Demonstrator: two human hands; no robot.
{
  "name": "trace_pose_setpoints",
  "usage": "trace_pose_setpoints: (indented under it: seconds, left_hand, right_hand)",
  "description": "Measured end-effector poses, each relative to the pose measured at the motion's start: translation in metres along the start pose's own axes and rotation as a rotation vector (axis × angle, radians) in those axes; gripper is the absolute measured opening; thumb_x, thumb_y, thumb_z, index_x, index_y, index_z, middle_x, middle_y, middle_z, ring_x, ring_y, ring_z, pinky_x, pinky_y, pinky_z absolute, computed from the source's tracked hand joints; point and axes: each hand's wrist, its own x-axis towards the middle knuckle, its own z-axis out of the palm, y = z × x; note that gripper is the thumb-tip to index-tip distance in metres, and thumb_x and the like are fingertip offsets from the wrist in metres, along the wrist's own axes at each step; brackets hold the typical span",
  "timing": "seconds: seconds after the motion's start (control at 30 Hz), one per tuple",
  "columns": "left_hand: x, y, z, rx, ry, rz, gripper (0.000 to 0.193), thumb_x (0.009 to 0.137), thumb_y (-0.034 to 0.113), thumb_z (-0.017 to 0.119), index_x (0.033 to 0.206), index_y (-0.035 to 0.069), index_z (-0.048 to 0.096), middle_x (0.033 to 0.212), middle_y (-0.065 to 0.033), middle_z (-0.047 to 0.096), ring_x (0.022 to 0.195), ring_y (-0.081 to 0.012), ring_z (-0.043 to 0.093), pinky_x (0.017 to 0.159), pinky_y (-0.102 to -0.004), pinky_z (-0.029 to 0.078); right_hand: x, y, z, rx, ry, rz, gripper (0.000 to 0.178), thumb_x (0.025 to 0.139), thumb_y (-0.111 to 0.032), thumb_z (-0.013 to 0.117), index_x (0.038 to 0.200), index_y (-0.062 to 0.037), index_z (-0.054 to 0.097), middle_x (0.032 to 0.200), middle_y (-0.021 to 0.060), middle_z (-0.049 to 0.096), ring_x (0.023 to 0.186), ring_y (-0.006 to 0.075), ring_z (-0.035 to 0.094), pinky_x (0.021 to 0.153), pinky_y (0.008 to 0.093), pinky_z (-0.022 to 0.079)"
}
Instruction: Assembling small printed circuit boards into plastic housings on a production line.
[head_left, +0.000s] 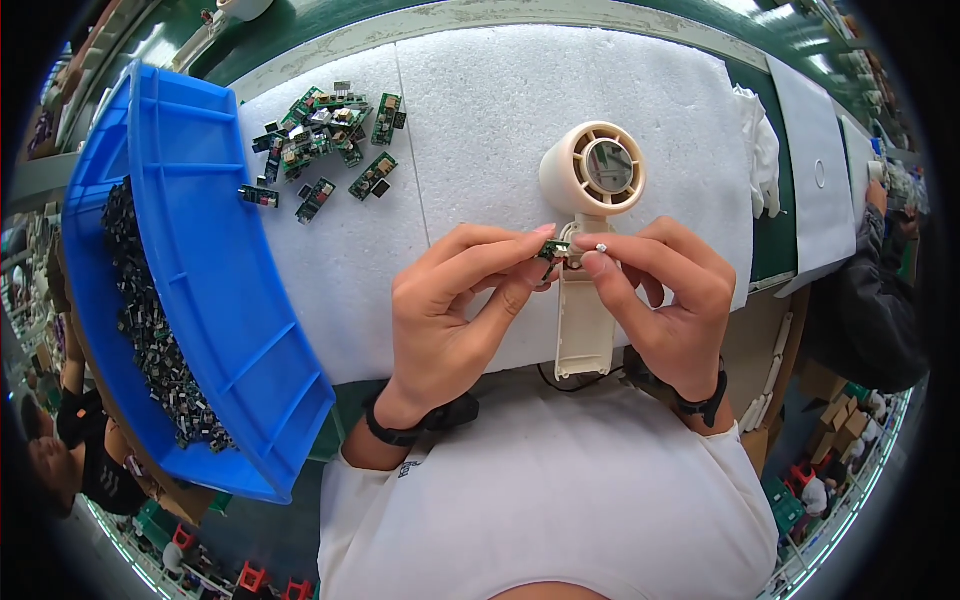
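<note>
My left hand (455,310) pinches a small green circuit board (552,250) between thumb and fingertips. Close beside it, my right hand (672,300) has thumb and forefinger closed on a small white plug connector (601,247). Any wires from the plug are mostly hidden by my fingers. Under both hands lies a cream handheld fan, its round grilled head (593,170) pointing away from me. The fan's handle (585,325) reaches toward me and looks like an opened, hollow shell. My fingertips cover the part where head and handle join.
A loose pile of green circuit boards (325,130) lies on the white foam sheet (480,110), far left. At the left, a blue bin (215,250) holds many small dark parts (160,340). White gloves (762,150) lie at the sheet's right edge. Other people sit at both sides.
</note>
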Motion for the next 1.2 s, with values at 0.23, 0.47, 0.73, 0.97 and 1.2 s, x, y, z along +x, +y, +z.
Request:
trace_pose_setpoints:
  seconds: [0.23, 0.47, 0.73, 0.97, 1.2]
  left_hand:
    - [-0.001, -0.001, 0.0, 0.028, 0.023, 0.035, 0.037, 0.091, -0.014, 0.064, 0.125, 0.0, 0.07, 0.11, -0.0115, 0.066, 0.099, -0.0179, 0.07, 0.087, -0.0295, 0.06]
    - [-0.003, -0.006, 0.006, 0.204, 0.139, 0.174, 0.038, 0.086, -0.015, 0.069, 0.119, 0.003, 0.074, 0.105, -0.0116, 0.07, 0.092, -0.0183, 0.071, 0.077, -0.0287, 0.06]
    - [-0.002, -0.006, 0.007, 0.45, 0.178, 0.364, 0.038, 0.082, -0.015, 0.073, 0.114, 0.004, 0.076, 0.106, -0.013, 0.072, 0.09, -0.0217, 0.072, 0.075, -0.0287, 0.059]
    - [-0.003, -0.006, 0.003, 0.414, 0.108, 0.343, 0.038, 0.084, -0.018, 0.07, 0.116, 0.001, 0.074, 0.109, -0.0174, 0.071, 0.092, -0.0229, 0.072, 0.078, -0.0301, 0.06]
    - [-0.005, -0.006, 0.01, 0.554, 0.156, 0.451, 0.039, 0.08, -0.016, 0.074, 0.115, 0.001, 0.075, 0.11, -0.0171, 0.07, 0.091, -0.0239, 0.073, 0.076, -0.0294, 0.061]
  right_hand:
    - [0.0, 0.004, 0.017, -0.027, 0.132, 0.011, 0.023, 0.083, -0.003, 0.078, 0.106, -0.0087, 0.079, 0.073, 0.0007, 0.06, 0.058, 0.0079, 0.058, 0.051, 0.0235, 0.047]
    - [0.001, 0.009, 0.023, -0.264, 0.188, -0.204, 0.026, 0.08, -0.005, 0.08, 0.105, -0.0125, 0.08, 0.072, 0.0, 0.057, 0.055, 0.0098, 0.055, 0.048, 0.025, 0.046]
    - [0.001, 0.006, 0.019, -0.182, 0.14, -0.199, 0.028, 0.077, -0.001, 0.081, 0.104, -0.0102, 0.08, 0.076, 0.0014, 0.06, 0.06, 0.0104, 0.057, 0.051, 0.025, 0.047]
    - [0.007, 0.009, 0.012, -0.208, 0.113, -0.32, 0.027, 0.074, 0.002, 0.08, 0.099, -0.0089, 0.08, 0.076, 0.0018, 0.06, 0.061, 0.0118, 0.06, 0.052, 0.0253, 0.047]
    - [0.006, 0.006, 0.013, -0.207, 0.125, -0.329, 0.028, 0.071, 0.002, 0.079, 0.097, -0.0084, 0.08, 0.074, 0.0012, 0.059, 0.059, 0.0113, 0.059, 0.05, 0.0252, 0.046]
